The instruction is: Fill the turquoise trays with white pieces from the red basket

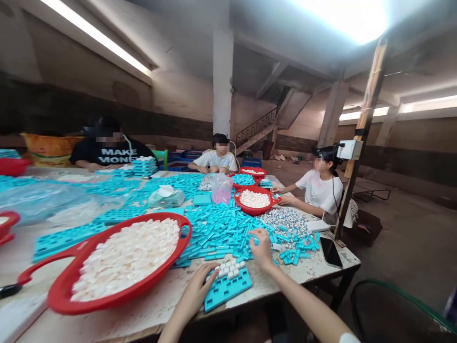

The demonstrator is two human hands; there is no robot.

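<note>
My left hand [197, 291] rests on the left edge of a turquoise grid tray [228, 286] at the table's near edge, fingers curled against it. White pieces fill the tray's far rows. My right hand [261, 247] reaches past the tray into a heap of turquoise pieces [221, 228], its fingers bent down among them; what they grip is hidden. A large red basin [71, 281] of white pieces sits left of my left hand.
Three other people sit around the table. A second red bowl [254, 200] of white pieces, a pile of small speckled pieces [285, 220], a black phone [330, 251] near the right edge, stacked turquoise trays [144, 166] and plastic bags lie on it. A pole [359, 138] stands right.
</note>
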